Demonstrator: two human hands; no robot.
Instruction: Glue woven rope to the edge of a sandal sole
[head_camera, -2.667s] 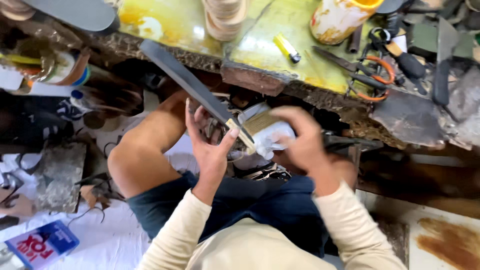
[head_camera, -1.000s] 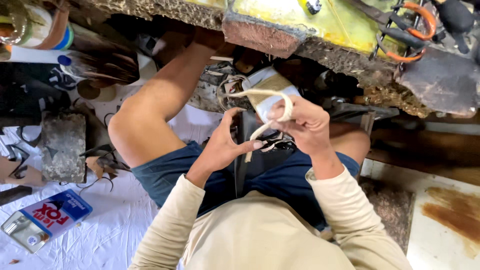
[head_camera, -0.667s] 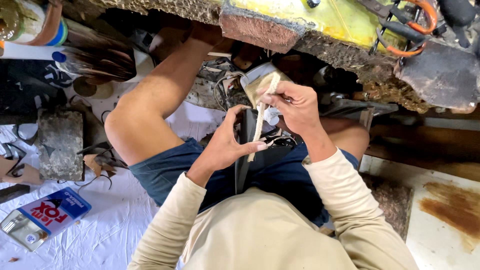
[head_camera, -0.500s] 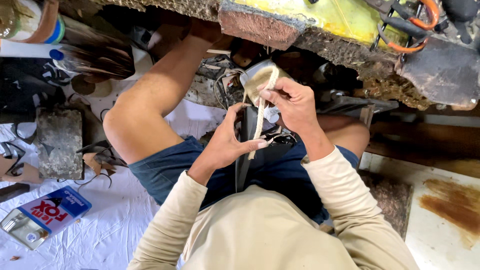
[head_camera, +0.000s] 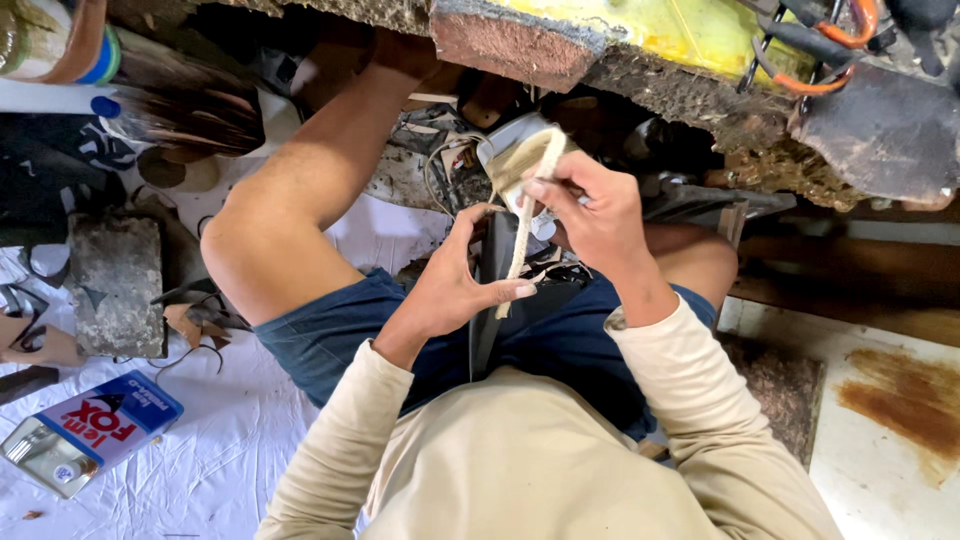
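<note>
Right hand (head_camera: 590, 205) has a pinching grip on a pale strap (head_camera: 522, 215), running it down to the left hand (head_camera: 450, 285), whose grip closes around a dark flat piece (head_camera: 487, 300) standing on the lap, just below the worktop (head_camera: 620, 50); blue tin (head_camera: 90, 430) lies well apart on the floor.

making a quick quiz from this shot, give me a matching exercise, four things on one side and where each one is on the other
Things:
1. pale strap
2. blue tin
3. grey stone block
4. orange-handled pliers

Places:
A. top right, on the yellow bench
B. between the left hand and right hand
C. bottom left, on the white cloth
D. left of the bent knee

Pairs: 1-B, 2-C, 3-D, 4-A
</note>
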